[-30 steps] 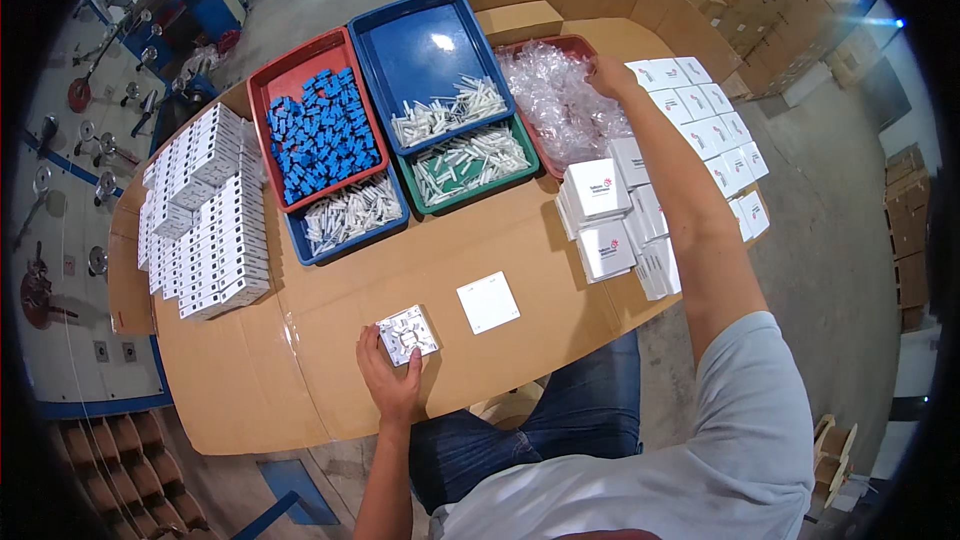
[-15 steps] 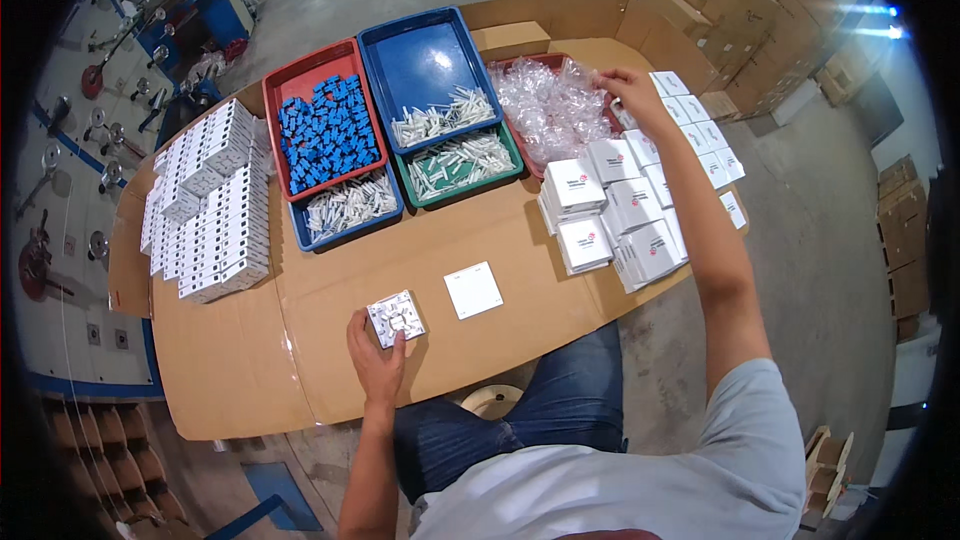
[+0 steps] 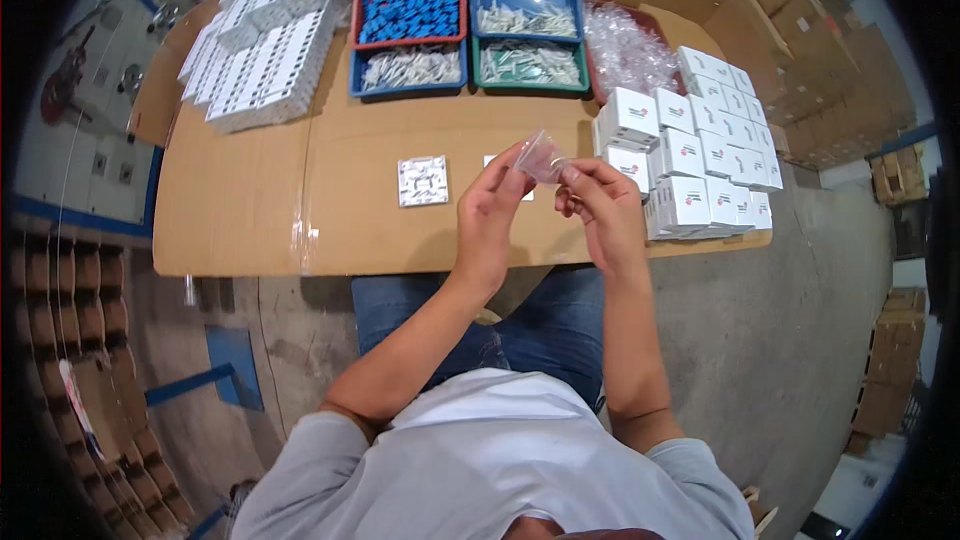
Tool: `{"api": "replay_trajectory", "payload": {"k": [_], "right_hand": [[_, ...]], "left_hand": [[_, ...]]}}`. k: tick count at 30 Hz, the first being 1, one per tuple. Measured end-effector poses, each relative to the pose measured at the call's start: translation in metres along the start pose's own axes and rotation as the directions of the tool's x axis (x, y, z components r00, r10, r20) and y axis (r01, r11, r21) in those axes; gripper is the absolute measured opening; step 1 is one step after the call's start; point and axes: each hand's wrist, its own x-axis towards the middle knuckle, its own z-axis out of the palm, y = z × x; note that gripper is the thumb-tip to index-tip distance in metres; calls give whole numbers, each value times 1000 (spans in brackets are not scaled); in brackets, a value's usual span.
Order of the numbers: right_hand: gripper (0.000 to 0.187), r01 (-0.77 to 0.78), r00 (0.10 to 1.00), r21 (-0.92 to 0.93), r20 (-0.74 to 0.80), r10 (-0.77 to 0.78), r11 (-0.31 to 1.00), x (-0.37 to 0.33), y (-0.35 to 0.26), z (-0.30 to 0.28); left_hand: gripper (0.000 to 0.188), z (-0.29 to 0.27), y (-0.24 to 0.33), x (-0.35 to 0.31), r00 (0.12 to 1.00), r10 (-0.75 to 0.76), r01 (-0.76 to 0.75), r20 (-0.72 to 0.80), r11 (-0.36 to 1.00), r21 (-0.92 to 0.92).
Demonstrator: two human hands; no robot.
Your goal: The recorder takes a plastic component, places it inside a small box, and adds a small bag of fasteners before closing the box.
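Between my two hands, above the table's front part, is a small clear plastic bag [image 3: 540,157]. My left hand [image 3: 487,212] pinches one side of it between thumb and fingers. The thumb and forefinger of my right hand [image 3: 610,208] close on its other side. Whether the bag holds anything is too hard to make out. A square white part [image 3: 423,181] with moulded detail lies on the cardboard to the left of my left hand. Mostly hidden behind that hand is a flat white square plate [image 3: 489,160].
Stacked white boxes [image 3: 686,204] stand close by my right hand. Behind them sits a tray of clear bags [image 3: 630,48]. Farther back are a red tray of blue pieces [image 3: 410,0] and blue and green trays [image 3: 530,88] of small white parts. White parts stack [image 3: 265,60] at left.
My right hand has come back from the bag tray with a clear bag. My left hand has let go of the square white part and now grips the bag. The view has shifted.
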Motion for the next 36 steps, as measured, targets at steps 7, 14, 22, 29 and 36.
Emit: {"api": "replay_trajectory", "payload": {"k": [7, 14, 22, 29, 36], "right_hand": [[12, 20, 997, -129, -75, -30, 991, -21, 15, 8], [16, -17, 999, -133, -41, 11, 991, -26, 22, 37], [19, 116, 984, -137, -119, -133, 984, -24, 40, 48], [17, 96, 975, 35, -206, -87, 995, -27, 52, 49], [13, -63, 997, 56, -29, 65, 996, -29, 58, 46]], "left_hand": [[42, -22, 7, -15, 977, -7, 19, -215, 998, 53], [39, -23, 12, -23, 980, -82, 83, -182, 997, -1], [36, -25, 5, -25, 980, -30, 49, -197, 995, 92], [37, -24, 0, -25, 957, -40, 47, -286, 999, 17], [36, -26, 3, -25, 956, -45, 51, -289, 999, 14]]}}
